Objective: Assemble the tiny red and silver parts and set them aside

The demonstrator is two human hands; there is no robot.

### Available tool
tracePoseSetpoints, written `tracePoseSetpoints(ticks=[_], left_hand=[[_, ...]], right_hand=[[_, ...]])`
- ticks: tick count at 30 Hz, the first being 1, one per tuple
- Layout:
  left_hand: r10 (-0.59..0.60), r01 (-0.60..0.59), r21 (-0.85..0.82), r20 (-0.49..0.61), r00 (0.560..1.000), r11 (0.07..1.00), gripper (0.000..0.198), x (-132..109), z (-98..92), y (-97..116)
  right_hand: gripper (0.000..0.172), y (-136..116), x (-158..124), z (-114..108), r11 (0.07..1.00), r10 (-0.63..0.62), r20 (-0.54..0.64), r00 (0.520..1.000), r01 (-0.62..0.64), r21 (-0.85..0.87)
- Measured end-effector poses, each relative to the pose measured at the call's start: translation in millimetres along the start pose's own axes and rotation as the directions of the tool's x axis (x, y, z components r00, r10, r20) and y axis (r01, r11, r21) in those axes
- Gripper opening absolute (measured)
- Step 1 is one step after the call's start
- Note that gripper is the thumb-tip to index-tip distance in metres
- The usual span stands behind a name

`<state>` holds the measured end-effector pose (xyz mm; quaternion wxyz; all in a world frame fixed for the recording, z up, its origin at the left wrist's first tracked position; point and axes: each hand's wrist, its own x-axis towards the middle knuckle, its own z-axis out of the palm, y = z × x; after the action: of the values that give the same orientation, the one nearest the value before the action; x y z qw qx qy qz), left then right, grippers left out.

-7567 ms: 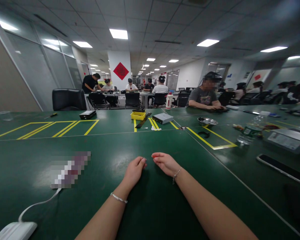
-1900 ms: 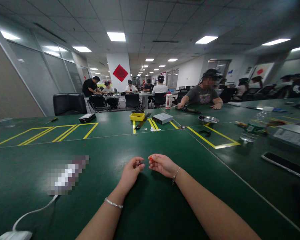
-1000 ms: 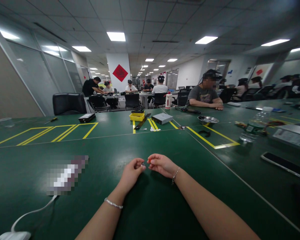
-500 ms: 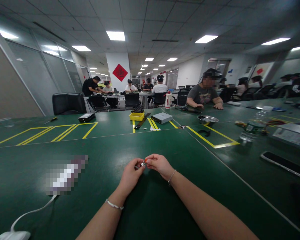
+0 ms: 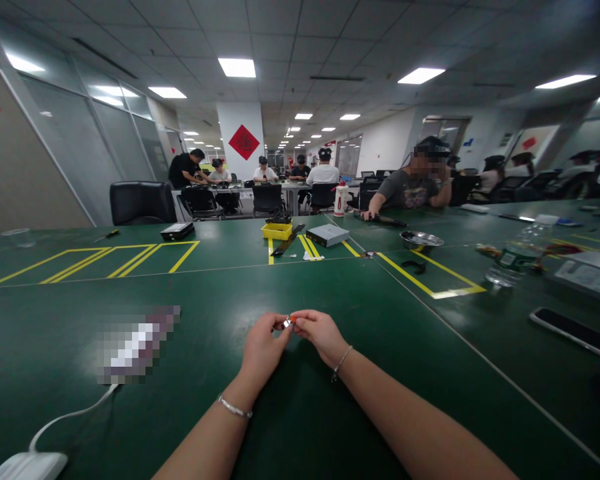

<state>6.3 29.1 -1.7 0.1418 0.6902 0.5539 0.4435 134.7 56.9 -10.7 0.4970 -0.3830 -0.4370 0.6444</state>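
Just above the green table (image 5: 205, 347), both hands meet near the middle of the view. My left hand (image 5: 264, 343) pinches a small silvery piece (image 5: 287, 323) between thumb and fingers. My right hand (image 5: 321, 333) is closed on a small orange piece (image 5: 293, 319) that touches or adjoins the silvery one. Both pieces are tiny and partly covered by fingertips, so I cannot tell whether they are joined.
A blurred-out device with a white cable (image 5: 73, 415) lies left. Farther off are a yellow tray (image 5: 277, 232), a grey metal box (image 5: 327, 235), a steel bowl (image 5: 422, 241) and a black drive (image 5: 177, 231). At right are a bottle (image 5: 515, 260), a phone (image 5: 577, 332) and a seated person (image 5: 411, 187).
The view has shifted slightly. My hands keep their grip on the small pieces. The seated person has raised one hand towards the head and has the other on a dark object.
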Motion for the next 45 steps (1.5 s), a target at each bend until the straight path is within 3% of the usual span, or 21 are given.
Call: tracePoseSetpoints(ticks=[4,11,30,33,35,38,40,42,45], left_hand=[[0.032,-0.033,0.033,0.029,0.999,0.999,0.015,-1,0.2,0],[0.036,-0.039,0.087,0.043,0.998,0.995,0.014,-1,-1.3,2],[0.061,-0.059,0.233,-0.002,0.998,0.971,0.015,-3,-4.8,2],[0.073,-0.079,0.206,0.038,0.997,0.975,0.014,-3,-1.7,0],[0.085,-0.098,0.162,0.084,0.993,0.982,0.018,-3,0.2,-2],[0.054,-0.069,0.138,0.108,0.993,0.988,0.042,-3,2.3,-7],[0.011,-0.029,0.147,0.123,0.992,0.989,0.042,-3,3.5,-10],[-0.022,-0.004,0.166,0.153,0.988,0.986,0.037,-3,4.5,-12],[-0.031,-0.01,0.196,0.205,0.978,0.981,0.032,-2,4.9,-11]], right_hand=[[0.025,-3,-2,-2,0.999,0.01,0.065,0.998,-0.013,0.048],[0.026,-4,-4,0,0.996,0.032,0.016,0.999,-0.033,0.079],[0.037,-3,-14,6,0.974,-0.05,0.061,0.997,0.063,-0.219],[0.03,-6,-11,6,0.942,-0.113,0.084,0.99,0.134,-0.307],[0.024,-15,-6,1,0.871,-0.14,0.074,0.987,0.159,-0.464],[0.021,-44,1,-28,0.712,-0.205,-0.052,0.977,0.112,-0.693],[0.023,-68,3,-65,0.656,-0.275,-0.184,0.944,0.045,-0.753],[0.027,-90,-1,-111,0.594,-0.345,-0.33,0.878,-0.068,-0.802],[0.029,-108,-18,-183,0.469,-0.426,-0.537,0.728,-0.33,-0.819]])
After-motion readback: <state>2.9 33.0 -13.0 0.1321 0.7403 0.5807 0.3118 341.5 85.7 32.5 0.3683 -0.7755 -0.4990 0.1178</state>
